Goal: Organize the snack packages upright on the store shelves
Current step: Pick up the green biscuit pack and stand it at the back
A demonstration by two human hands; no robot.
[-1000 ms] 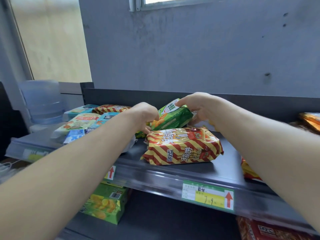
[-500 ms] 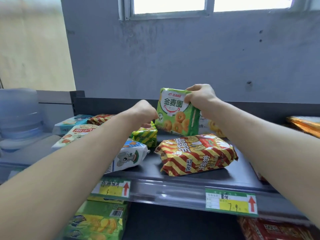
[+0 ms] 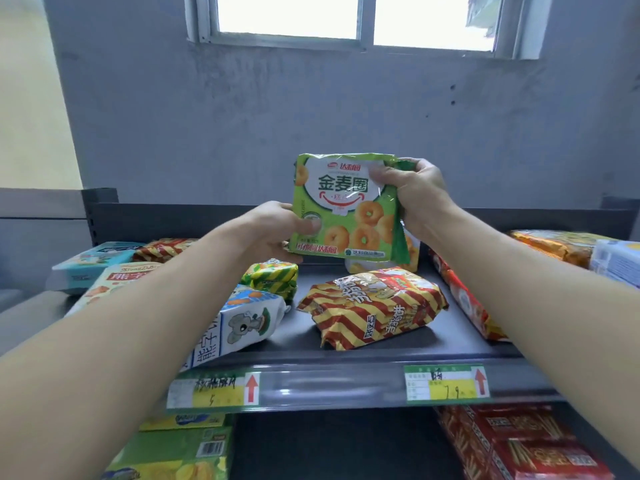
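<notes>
Ring-biscuit package is held upright over the rear of the upper shelf, bottom edge lowermost, right hand gripping its upper right edge, left hand pinching its lower left corner, behind the flat-lying red-and-yellow striped package; set-down likely straight below.

Green ring-biscuit pack is up off the shelf now, upright with its front facing the camera. Left hand joins in, pinching its lower left corner alongside the right hand.
</notes>
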